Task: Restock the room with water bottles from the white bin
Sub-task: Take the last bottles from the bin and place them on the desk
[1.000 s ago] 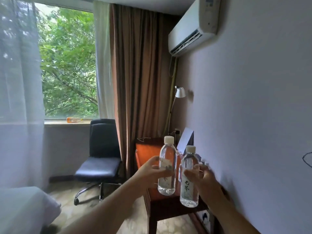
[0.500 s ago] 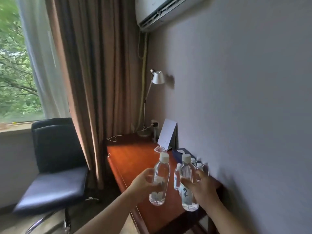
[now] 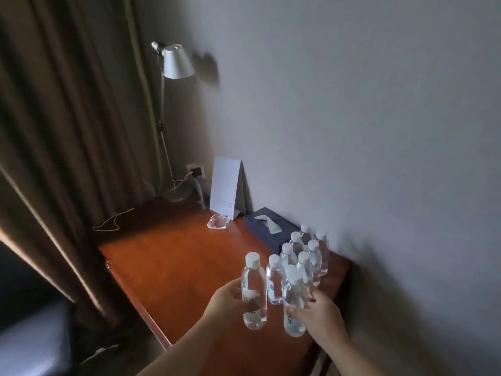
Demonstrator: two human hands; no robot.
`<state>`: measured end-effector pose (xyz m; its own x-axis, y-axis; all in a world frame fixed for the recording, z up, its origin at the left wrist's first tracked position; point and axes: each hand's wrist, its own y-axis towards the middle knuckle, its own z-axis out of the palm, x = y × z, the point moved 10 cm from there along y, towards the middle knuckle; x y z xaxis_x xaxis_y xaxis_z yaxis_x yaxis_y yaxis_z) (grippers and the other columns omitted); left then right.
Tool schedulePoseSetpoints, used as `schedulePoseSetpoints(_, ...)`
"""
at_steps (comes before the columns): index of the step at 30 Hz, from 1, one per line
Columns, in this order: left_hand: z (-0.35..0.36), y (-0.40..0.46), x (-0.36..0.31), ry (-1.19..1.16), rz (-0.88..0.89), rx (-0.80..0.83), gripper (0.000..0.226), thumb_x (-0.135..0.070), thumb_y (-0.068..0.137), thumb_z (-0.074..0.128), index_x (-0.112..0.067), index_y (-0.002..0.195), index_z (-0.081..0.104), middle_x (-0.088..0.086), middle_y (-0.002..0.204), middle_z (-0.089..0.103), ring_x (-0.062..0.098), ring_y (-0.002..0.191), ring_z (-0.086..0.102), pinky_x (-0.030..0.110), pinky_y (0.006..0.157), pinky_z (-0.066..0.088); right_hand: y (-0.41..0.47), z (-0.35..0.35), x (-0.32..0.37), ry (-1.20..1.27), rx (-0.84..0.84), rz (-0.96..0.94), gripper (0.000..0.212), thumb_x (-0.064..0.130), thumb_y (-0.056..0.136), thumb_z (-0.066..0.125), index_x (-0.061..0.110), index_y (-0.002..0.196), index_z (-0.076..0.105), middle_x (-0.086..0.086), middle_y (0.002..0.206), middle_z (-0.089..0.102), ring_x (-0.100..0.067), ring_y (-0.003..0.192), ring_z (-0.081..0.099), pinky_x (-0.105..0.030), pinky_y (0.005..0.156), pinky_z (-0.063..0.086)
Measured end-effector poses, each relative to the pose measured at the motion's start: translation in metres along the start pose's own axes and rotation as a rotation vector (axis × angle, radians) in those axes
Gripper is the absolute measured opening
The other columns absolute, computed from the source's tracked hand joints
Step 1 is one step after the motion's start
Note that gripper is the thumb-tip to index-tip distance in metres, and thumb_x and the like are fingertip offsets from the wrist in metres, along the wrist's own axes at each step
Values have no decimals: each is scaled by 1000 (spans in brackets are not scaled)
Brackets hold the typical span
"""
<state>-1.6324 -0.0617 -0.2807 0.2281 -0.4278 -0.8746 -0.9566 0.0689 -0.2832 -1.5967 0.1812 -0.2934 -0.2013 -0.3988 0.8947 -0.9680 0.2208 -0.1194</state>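
My left hand (image 3: 226, 301) grips a clear water bottle (image 3: 253, 284) with a white cap, held upright over the near end of the wooden desk (image 3: 176, 264). My right hand (image 3: 321, 317) grips a second clear bottle (image 3: 293, 297) just to its right. Directly behind both stands a cluster of several white-capped water bottles (image 3: 306, 256) on the desk by the wall. The white bin is out of view.
Along the wall sit a dark blue tissue box (image 3: 267, 226), a folded white card (image 3: 225, 188) and a small glass dish (image 3: 218, 221). A silver desk lamp (image 3: 176, 63) stands at the desk's far corner. Brown curtains (image 3: 67, 131) hang on the left.
The view has swung right and down from the window and chair onto the desk. Both hands have carried their bottles forward and lower, close to the cluster of standing bottles.
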Motion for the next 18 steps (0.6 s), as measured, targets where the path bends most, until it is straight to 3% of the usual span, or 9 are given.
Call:
schedulePoseSetpoints(4,16,54,31,20,-43,84,52,-15,74,82,-62,91,66,-24,90,76,-3,77,73,7,51,49,19,27,-30,-5,-13,122,44,31,66,90,31,104,69,15,85,74,5,76,68,-11,63,52)
schedulePoseSetpoints(8,38,86,62,60,-66,230,55,-17,64,85,-49,105,67,-24,93,76,-4,82,73,8,59,51,24,48,-61,54,-75,245,50,34,51,88,41,97,71,17,84,77,0,82,73,-33,80,61)
schedulePoseSetpoints(12,48,114,81,34,-50,309,49,-26,63,85,-40,107,68,-20,92,77,-3,80,73,8,59,52,26,66,-72,80,-186,270,61,51,45,81,47,105,67,26,92,74,10,85,69,-11,72,54)
schedulePoseSetpoints(14,50,127,78,41,4,363,48,-31,63,81,-44,108,67,-22,93,77,-4,82,72,9,61,52,22,74,-69,84,-268,301,67,56,45,80,46,109,63,24,100,72,7,91,69,-17,78,56)
schedulePoseSetpoints(16,56,140,76,62,56,451,53,-29,64,79,-48,111,64,-25,98,75,-6,88,71,11,68,54,18,80,-68,120,-338,335,71,48,48,85,40,114,61,16,110,71,-1,99,69,-30,87,59)
schedulePoseSetpoints(18,63,150,78,86,75,540,58,-27,65,79,-50,115,61,-28,103,74,-9,95,69,14,77,56,18,86,-68,162,-386,360,61,26,56,92,35,109,61,7,116,70,-6,101,70,-28,86,59)
